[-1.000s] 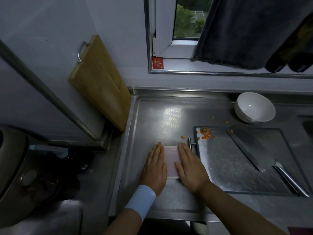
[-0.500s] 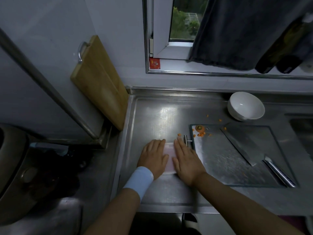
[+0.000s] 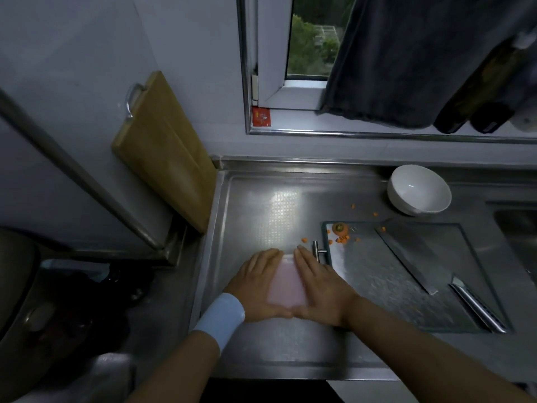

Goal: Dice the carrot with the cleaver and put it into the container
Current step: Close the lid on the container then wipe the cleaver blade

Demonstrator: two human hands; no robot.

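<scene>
While pressed flat on either side of the pink container (image 3: 287,282) — left hand (image 3: 257,283), right hand (image 3: 321,286), fingers straight, probably seating a lid; cleaver (image 3: 412,254) parked on cutting board (image 3: 374,301), carrot scraps (image 3: 343,238) at its far corner.

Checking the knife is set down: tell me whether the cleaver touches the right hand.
Apart. The head view shows the cleaver lying on the cutting board, with bare board between it and the right hand.
</scene>
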